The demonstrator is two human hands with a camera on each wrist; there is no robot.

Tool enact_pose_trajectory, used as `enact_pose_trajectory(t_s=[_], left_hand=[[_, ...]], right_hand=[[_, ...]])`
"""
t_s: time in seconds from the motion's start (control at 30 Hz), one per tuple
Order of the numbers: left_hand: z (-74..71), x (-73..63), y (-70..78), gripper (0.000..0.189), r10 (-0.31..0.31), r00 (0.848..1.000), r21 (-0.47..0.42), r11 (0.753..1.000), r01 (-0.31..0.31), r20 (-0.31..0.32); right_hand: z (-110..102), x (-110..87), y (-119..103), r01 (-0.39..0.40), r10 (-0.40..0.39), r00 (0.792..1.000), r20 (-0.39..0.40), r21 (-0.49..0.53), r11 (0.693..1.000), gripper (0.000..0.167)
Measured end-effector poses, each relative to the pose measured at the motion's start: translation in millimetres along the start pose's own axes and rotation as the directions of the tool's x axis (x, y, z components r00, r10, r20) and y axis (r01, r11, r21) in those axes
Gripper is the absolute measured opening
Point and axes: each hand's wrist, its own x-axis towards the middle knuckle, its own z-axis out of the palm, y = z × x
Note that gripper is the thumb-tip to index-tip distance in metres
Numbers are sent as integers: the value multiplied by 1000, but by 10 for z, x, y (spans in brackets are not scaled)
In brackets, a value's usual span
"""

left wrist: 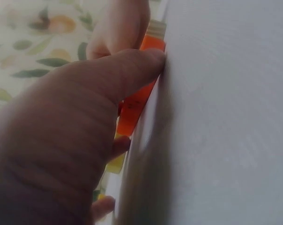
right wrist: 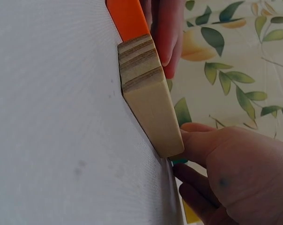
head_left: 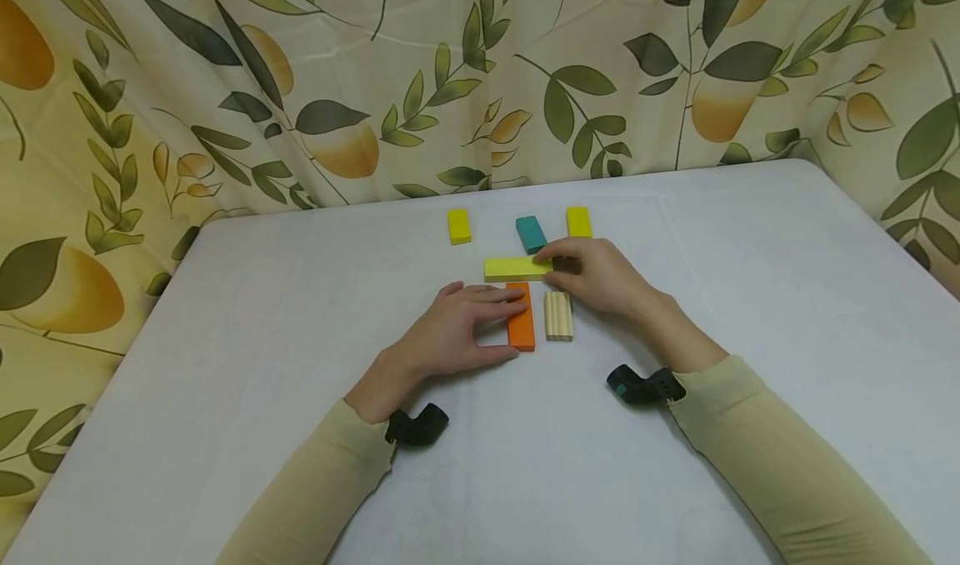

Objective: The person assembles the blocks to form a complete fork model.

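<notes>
My left hand [head_left: 450, 327] holds an orange block [head_left: 522, 332] standing lengthwise away from me, thumb at its near end and fingertips over its far part. Its thumb also shows against the orange block [left wrist: 137, 105] in the left wrist view. Crosswise just beyond lies a long yellow-green block [head_left: 512, 269]. The right hand [head_left: 611, 277] pinches that block's right end between thumb and index finger. A striped wooden block [head_left: 558, 317] lies right of the orange one, below the right hand; the right wrist view shows this wooden block [right wrist: 153, 112] up close.
Farther back lie a teal block [head_left: 530, 233] and two small yellow blocks, one at left [head_left: 459, 227] and one at right [head_left: 578, 221]. All rest on a white-covered table [head_left: 300, 315]. A leaf-and-fruit patterned curtain [head_left: 450, 65] hangs behind the table's back edge.
</notes>
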Motion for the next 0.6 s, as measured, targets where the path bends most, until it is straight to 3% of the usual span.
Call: enact_pose_trajectory(t_s=[0.6], left_hand=[[12, 14, -24, 59, 4, 1000, -33, 999, -4, -14]], right_hand=[[8, -17, -23, 2, -2, 1000, 13, 9, 1000, 27]])
